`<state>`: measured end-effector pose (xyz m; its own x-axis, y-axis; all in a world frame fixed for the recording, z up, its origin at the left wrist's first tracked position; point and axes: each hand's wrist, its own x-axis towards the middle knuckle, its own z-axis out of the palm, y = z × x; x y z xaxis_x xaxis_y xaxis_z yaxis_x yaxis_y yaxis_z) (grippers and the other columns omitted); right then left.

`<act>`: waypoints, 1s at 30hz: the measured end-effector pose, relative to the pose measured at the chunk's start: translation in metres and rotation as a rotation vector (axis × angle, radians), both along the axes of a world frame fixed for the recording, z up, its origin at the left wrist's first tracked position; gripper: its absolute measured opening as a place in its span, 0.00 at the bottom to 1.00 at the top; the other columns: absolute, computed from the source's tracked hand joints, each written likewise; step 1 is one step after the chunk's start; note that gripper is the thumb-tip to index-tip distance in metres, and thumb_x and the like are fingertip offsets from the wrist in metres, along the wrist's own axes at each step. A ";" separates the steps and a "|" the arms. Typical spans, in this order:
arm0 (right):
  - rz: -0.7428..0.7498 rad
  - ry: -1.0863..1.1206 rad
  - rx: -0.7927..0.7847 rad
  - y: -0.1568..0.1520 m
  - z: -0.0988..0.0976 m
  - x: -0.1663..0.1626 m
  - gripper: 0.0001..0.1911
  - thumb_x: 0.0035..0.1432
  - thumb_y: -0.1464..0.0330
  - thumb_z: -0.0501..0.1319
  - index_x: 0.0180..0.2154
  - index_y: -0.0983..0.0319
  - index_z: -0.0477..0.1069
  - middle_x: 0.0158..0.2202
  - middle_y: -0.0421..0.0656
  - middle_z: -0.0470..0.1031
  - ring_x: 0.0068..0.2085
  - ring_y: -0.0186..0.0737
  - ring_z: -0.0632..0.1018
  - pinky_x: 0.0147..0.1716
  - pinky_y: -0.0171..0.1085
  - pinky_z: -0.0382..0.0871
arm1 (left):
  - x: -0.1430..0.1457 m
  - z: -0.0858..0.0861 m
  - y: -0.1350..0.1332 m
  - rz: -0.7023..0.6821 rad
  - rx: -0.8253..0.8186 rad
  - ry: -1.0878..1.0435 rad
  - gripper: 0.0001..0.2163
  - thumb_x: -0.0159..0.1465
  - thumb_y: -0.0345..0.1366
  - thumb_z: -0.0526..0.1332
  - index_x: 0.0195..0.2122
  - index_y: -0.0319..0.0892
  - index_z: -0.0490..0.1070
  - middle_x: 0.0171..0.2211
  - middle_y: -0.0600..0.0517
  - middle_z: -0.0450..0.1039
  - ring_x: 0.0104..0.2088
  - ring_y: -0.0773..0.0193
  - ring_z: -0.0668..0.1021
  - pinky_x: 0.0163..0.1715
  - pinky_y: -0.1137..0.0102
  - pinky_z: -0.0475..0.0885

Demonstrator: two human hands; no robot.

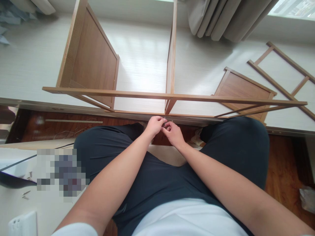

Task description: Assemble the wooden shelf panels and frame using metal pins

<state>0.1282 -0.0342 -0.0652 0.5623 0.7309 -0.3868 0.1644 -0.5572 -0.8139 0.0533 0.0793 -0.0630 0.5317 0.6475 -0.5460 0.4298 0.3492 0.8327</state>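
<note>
My left hand (156,126) and my right hand (172,131) meet low in front of the wooden frame (110,94), between my knees. The fingers of both are pinched together around a thin metal pin (164,120) that stands upright; whether it is a screw or a key is too small to tell. Just above the hands is the lower rail of the frame, close to its middle upright panel (170,62). A wooden side panel (94,55) rises from the frame's left end.
On the pale ledge to the right lie a loose wooden panel (246,87) and a ladder-like frame (261,65). Several screws (25,195) rest on the white table (44,216) at left, near a white power strip (23,224). Grey curtains (221,18) hang behind.
</note>
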 end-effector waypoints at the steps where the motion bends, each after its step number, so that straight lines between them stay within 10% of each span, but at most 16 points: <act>1: 0.002 -0.004 -0.004 0.000 0.001 0.000 0.14 0.55 0.56 0.65 0.35 0.59 0.71 0.24 0.37 0.74 0.26 0.37 0.73 0.30 0.35 0.64 | 0.000 0.000 0.000 0.000 0.002 -0.002 0.06 0.56 0.34 0.63 0.27 0.38 0.78 0.29 0.48 0.79 0.29 0.64 0.76 0.28 0.72 0.67; 19: -0.210 0.773 0.038 0.008 0.004 0.001 0.06 0.60 0.65 0.58 0.35 0.61 0.70 0.21 0.37 0.72 0.19 0.30 0.70 0.21 0.29 0.65 | 0.001 0.010 0.001 0.001 0.032 0.042 0.08 0.57 0.36 0.65 0.23 0.40 0.72 0.19 0.54 0.71 0.23 0.66 0.72 0.27 0.71 0.66; 30: -0.220 0.707 -0.016 0.011 0.007 0.000 0.05 0.62 0.65 0.59 0.36 0.60 0.66 0.19 0.36 0.72 0.18 0.31 0.70 0.18 0.28 0.61 | -0.001 0.003 0.002 -0.033 0.079 0.064 0.08 0.56 0.37 0.65 0.23 0.39 0.74 0.22 0.52 0.75 0.26 0.65 0.73 0.30 0.70 0.66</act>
<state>0.1285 -0.0234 -0.0587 0.3079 0.6211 -0.7207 -0.5128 -0.5297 -0.6756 0.0525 0.0813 -0.0605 0.5194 0.6722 -0.5276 0.4932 0.2684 0.8275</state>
